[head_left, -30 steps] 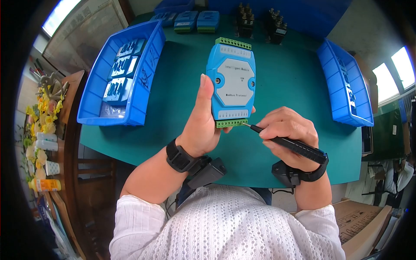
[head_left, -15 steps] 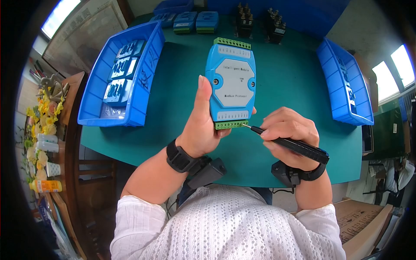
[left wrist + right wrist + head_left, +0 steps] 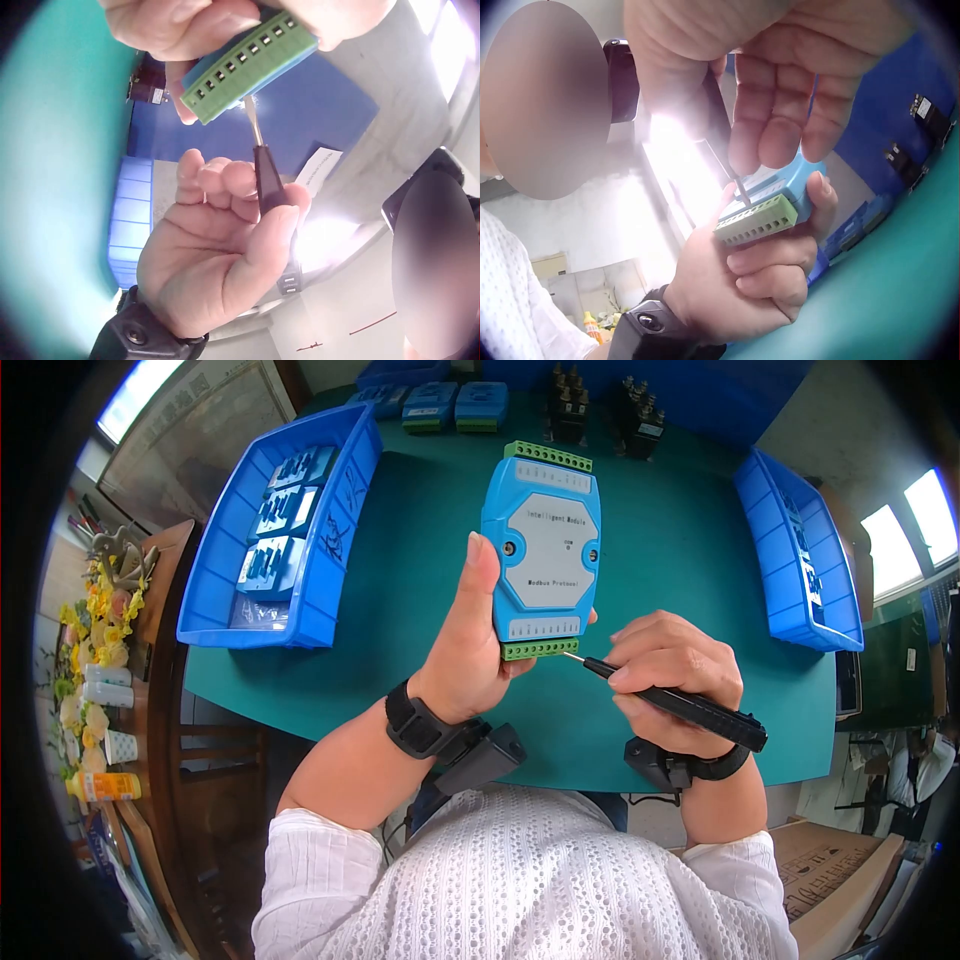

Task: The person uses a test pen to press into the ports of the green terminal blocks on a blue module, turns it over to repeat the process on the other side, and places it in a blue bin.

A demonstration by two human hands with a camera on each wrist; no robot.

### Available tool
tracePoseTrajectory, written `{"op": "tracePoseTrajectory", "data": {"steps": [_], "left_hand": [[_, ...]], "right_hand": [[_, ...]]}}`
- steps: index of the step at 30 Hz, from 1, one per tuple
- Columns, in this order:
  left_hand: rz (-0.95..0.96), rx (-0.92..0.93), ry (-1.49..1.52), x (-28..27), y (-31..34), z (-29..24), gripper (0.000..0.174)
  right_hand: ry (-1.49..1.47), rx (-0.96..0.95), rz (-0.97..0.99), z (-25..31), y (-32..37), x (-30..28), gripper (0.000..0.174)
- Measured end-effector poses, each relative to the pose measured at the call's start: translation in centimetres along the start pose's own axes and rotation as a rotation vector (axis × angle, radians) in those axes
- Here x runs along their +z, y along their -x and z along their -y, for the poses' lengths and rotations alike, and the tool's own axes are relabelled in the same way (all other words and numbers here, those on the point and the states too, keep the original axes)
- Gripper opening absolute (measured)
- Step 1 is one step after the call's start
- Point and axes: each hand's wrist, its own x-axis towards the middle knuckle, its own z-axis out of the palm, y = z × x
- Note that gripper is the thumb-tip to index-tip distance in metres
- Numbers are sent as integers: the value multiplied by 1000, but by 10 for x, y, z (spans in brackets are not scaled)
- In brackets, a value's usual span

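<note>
My left hand (image 3: 462,635) grips a blue module (image 3: 548,550) with a pale label reading "Intelligent Module", its thumb along the left edge and fingers behind. Green screw terminal blocks line both short ends; the near terminal block (image 3: 540,650) faces my body. Between thumb and fingers, my right hand (image 3: 675,670) holds a screwdriver (image 3: 700,715) with a black handle and thin metal shaft. Its tip is right at the near terminal block, toward the right end of the row. In the right wrist view the shaft (image 3: 741,189) slants down to the top of that block.
A blue bin (image 3: 325,580) with several modules stands at left, another blue bin (image 3: 800,550) at right. Across the green table (image 3: 420,550), more blue modules (image 3: 480,405) and black components with metal studs (image 3: 638,425) sit at the back.
The module has shifted slightly to the right and tilted a little in my left hand. My right hand and the screwdriver have moved slightly right and toward my body, the tip staying near the block.
</note>
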Motion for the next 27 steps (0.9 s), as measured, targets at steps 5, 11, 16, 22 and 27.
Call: {"op": "tracePoseTrajectory", "data": {"steps": [5, 11, 16, 22, 27], "left_hand": [[4, -2, -9, -2, 0, 1, 77], [8, 16, -20, 2, 1, 0, 73], [14, 14, -1, 2, 1, 0, 72], [10, 5, -26, 1, 1, 2, 75], [27, 21, -13, 2, 1, 2, 72]], "right_hand": [[6, 9, 18, 1, -1, 1, 26], [10, 56, 4, -1, 3, 0, 22], [-23, 47, -45, -2, 5, 1, 21], [-25, 39, -32, -2, 5, 3, 22], [-6, 39, -16, -2, 4, 4, 22]]}}
